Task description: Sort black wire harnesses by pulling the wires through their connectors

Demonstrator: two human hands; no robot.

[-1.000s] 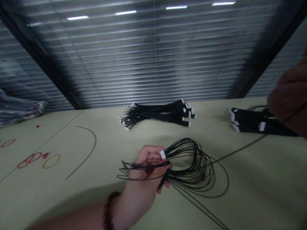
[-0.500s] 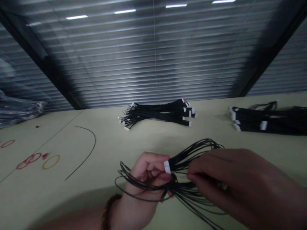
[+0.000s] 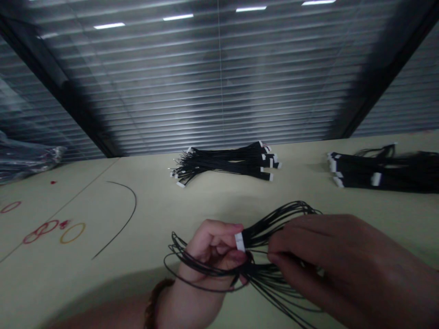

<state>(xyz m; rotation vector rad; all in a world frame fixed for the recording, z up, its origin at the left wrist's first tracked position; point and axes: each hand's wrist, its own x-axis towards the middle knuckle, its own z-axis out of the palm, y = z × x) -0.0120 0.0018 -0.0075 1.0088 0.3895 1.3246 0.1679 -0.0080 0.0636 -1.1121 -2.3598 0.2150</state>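
My left hand is closed on a black wire harness, its thumb and fingers pinching the white connector at the harness end. Thin wires loop out to the left over the palm and fan out to the lower right. My right hand is closed at the right of the connector, thumb and forefinger pinching a single black wire of the harness. The remaining fingers and the far ends of the wires are hidden behind the right hand.
At the back lies a bundle of black cables with white connectors; another cable bundle lies at the right. Left are a loose black wire, red rubber bands, a yellow rubber band and clear plastic bags. Blinds stand behind.
Both hands stay nearly in place around the harness. The right hand has shifted very slightly, and the single wire between its fingertips and the connector shows more plainly.
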